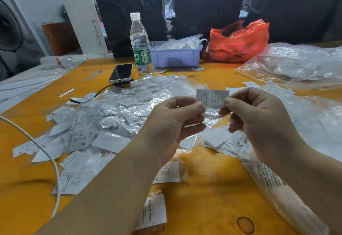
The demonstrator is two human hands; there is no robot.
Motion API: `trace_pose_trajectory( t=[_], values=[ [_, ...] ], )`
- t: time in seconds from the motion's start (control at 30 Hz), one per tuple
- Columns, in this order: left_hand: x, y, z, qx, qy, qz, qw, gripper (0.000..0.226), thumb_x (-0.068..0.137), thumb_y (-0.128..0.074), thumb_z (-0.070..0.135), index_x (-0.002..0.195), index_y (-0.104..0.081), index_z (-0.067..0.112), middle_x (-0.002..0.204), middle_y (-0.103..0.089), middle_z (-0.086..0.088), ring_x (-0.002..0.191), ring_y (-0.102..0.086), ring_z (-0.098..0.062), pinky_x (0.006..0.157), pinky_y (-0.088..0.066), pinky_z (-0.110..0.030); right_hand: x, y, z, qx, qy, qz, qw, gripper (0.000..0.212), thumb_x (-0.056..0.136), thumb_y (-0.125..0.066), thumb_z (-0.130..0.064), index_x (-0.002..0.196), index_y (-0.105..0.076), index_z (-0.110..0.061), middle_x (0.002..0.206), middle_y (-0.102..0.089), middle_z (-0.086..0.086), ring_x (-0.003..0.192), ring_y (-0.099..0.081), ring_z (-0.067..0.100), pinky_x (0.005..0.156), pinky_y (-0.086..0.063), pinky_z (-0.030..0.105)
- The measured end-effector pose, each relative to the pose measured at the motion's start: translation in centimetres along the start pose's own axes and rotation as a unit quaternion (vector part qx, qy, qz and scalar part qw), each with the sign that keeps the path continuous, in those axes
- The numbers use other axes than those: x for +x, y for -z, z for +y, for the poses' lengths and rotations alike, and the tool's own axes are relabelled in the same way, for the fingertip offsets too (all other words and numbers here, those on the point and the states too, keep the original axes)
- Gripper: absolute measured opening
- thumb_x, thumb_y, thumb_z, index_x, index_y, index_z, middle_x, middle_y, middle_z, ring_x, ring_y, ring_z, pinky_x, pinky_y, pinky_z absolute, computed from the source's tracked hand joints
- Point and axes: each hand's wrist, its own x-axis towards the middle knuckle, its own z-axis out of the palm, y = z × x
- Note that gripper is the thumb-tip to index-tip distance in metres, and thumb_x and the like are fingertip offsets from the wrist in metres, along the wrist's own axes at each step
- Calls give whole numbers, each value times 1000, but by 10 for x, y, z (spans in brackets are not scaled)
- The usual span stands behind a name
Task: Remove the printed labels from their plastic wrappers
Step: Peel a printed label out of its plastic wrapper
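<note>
Clear plastic, a small wrapper (192, 88), stands up between the two hands with a printed label (212, 98) inside or half out of it; which, I cannot tell. The left hand (177, 122) pinches the lower left corner between thumb and curled fingers, and the right hand (259, 118) pinches the label's lower right edge the same way, both raised above the orange surface (203, 188). Under and left of the hands lies a heap of wrapped labels (103, 123), some marked XS and XL, and just below the right hand a small stack of bare labels (216, 136). Farther back stand a phone (122, 73), a water bottle (140, 48), a purple tray (175, 57) and a red bag (238, 42). A large clear bag (296, 64) lies at the right, and a white cable (46, 151) crosses the left side.
</note>
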Motion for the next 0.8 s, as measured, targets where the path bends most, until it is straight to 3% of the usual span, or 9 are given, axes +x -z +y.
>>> trace_pose_trajectory(
  t=[0.13, 0.33, 0.47, 0.6, 0.8],
  values=[
    [0, -2, -4, 76, -23, 19, 997, 20, 78, -74, 6, 98, -69, 7, 88, -69, -10, 65, -66, -14, 61, -57, -27, -1, -1, 0, -41, 20, 18, 999, 10, 92, -61, -12, 83, -65, -12, 70, -71, 2, 46, -53, 8, 46, -46, 22],
    [-1, -3, -5, 114, -38, 17, 993, 17, 80, -74, 12, 97, -71, 12, 82, -71, -1, 63, -64, -9, 60, -55, -24, -4, -2, -2, -71, 47, 21, 996, 9, 91, -62, -16, 83, -65, -14, 69, -71, -1, 46, -54, 7, 45, -47, 20],
    [-3, -3, -5, 128, -40, 17, 991, 19, 77, -75, 16, 95, -71, 15, 81, -71, 2, 64, -65, -8, 60, -55, -23, -7, -4, -2, -56, 50, -23, 997, 8, 90, -63, -13, 82, -66, -12, 68, -70, 2, 45, -54, 12, 45, -48, 21],
    [-4, -4, -5, 140, -38, 8, 989, 34, 59, -76, 28, 92, -72, 18, 82, -70, 1, 66, -65, -8, 59, -55, -23, -7, -4, -2, -36, 42, -63, 996, 7, 89, -64, -8, 83, -66, -8, 66, -69, 5, 47, -54, 16, 46, -47, 22],
    [-5, -3, -4, 154, -30, -28, 987, 33, 61, -76, 29, 93, -74, 20, 81, -69, 0, 67, -63, -8, 58, -53, -21, -5, -3, -3, -15, 18, -94, 995, 11, 89, -63, -6, 79, -68, -5, 56, -59, 4, 48, -48, 19, 45, -43, 28]
  ],
)
